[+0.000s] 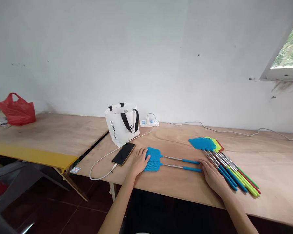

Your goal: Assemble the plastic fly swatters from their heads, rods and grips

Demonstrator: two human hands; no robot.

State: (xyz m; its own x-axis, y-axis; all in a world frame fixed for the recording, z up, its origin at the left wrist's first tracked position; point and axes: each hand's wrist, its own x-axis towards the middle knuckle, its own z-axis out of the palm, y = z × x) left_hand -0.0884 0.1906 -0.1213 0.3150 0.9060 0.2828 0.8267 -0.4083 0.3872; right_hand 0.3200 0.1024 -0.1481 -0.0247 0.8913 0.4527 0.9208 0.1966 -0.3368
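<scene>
Two blue fly swatters (pixel 153 164) lie side by side on the wooden table, heads to the left and blue handles to the right. My left hand (pixel 138 162) rests at the left edge of their heads, its thumb over the mesh and its fingers stretched out. At the other end, my right hand (pixel 213 175) lies with extended fingers against the handle tips. Right of it is a fanned pile of fly swatters, with a blue head (pixel 202 143) on top and yellow (pixel 216 145) and red (pixel 220 148) heads beneath. Their metal shafts slant toward the table's front edge.
A black phone (pixel 123 154) on a white charging cable lies left of my left hand. Behind it stand a white tote bag (pixel 120 125) and a power strip (pixel 149 123) by the wall. A red plastic bag (pixel 17 110) sits on another table, across a gap.
</scene>
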